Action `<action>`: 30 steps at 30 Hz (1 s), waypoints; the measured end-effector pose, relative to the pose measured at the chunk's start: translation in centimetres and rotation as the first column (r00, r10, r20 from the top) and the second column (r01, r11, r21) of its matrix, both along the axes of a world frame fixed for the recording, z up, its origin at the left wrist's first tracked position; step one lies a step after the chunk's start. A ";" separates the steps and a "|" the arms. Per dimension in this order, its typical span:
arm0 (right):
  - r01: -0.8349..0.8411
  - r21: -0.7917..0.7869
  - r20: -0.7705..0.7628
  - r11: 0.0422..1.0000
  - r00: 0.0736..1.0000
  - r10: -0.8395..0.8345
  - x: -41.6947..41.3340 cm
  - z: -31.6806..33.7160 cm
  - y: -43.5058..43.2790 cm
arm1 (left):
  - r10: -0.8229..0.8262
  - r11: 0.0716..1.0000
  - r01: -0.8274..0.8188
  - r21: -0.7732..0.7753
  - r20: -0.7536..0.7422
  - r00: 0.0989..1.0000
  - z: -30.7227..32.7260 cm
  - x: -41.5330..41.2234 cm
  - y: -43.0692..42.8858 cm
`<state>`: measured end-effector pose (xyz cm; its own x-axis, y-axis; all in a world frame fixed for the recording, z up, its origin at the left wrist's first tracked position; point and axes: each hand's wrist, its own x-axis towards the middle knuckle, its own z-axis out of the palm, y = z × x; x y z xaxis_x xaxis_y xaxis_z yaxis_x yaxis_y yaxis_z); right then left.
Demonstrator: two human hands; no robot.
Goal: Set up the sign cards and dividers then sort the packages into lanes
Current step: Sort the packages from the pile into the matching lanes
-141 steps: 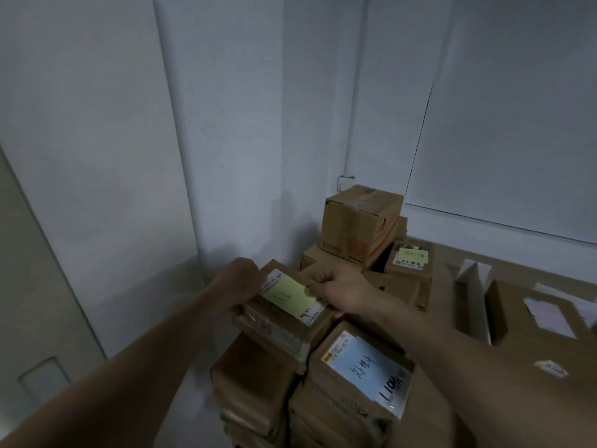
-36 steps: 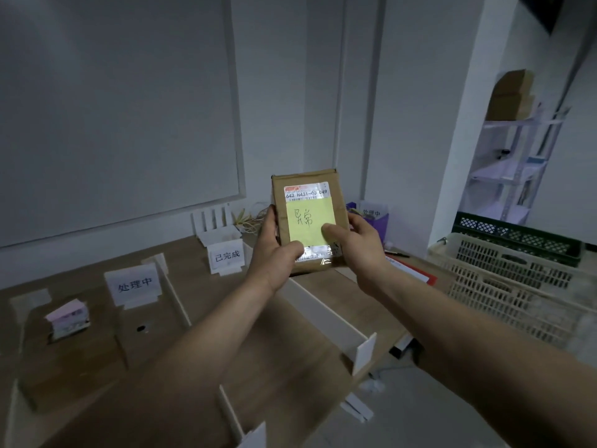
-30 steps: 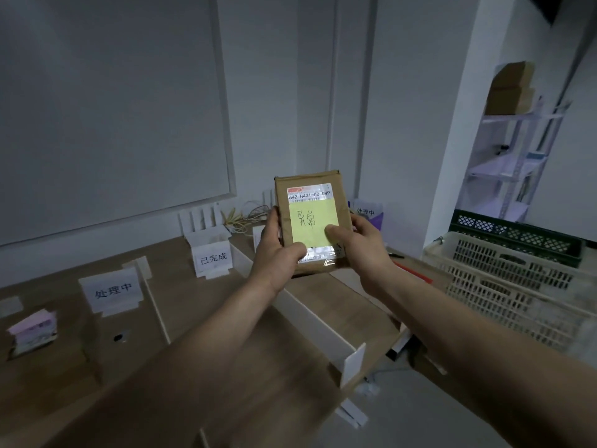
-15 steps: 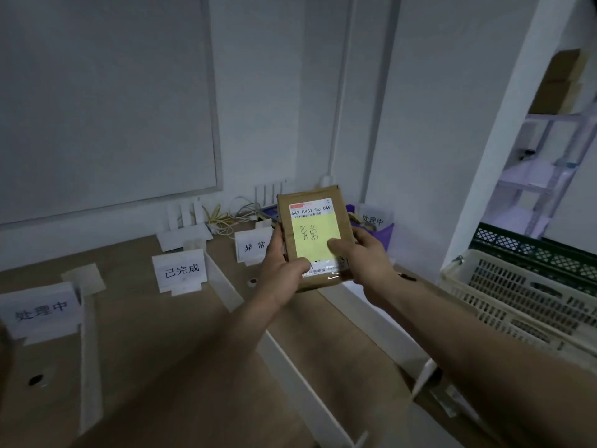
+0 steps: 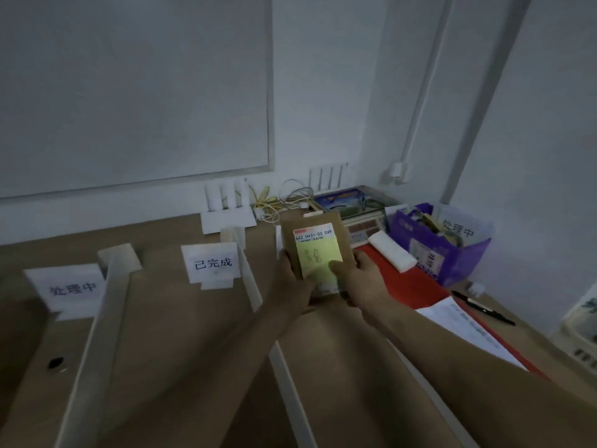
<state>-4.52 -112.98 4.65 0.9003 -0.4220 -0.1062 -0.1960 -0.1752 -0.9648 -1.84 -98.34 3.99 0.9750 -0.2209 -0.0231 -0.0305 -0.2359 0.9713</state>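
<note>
A small brown cardboard package point(image 5: 315, 250) with a white barcode label and a yellow sticky note is held in both hands over the lane at right of centre. My left hand point(image 5: 292, 278) grips its left edge and my right hand point(image 5: 357, 276) grips its right edge, thumb on the note. The package hides the sign card at the back of this lane. Two white sign cards stand on the wooden table: one point(image 5: 211, 263) in the middle lane, one point(image 5: 69, 287) in the left lane. White dividers point(image 5: 97, 334) point(image 5: 248, 273) point(image 5: 290, 392) separate the lanes.
A purple box point(image 5: 436, 250) with a spare sign card stands at back right, beside a white block point(image 5: 392, 255), a red folder point(image 5: 410, 286) with paper, and a black pen point(image 5: 483, 308). Cables and white stands point(image 5: 226, 205) lie along the wall. A white basket edge point(image 5: 581, 321) shows far right.
I carried the package from the box stack to the table. Over the last second it moved forward and lower over the right-of-centre lane, covering that lane's sign card.
</note>
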 end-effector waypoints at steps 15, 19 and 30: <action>-0.235 0.136 -0.237 0.962 0.936 0.262 14.3 -18.0 -3.2 | 0.419 0.863 -0.321 0.390 -0.198 0.886 -15.1 9.5 -4.5; -0.281 0.164 -0.227 0.946 0.922 0.313 15.6 -20.0 -2.8 | 0.484 0.836 -0.379 0.396 -0.209 0.850 -16.3 10.4 -4.8; -0.404 0.153 -0.204 0.902 0.880 0.429 16.5 -22.1 -2.5 | 0.404 0.737 -0.236 0.634 -0.132 0.905 -17.3 10.1 -5.5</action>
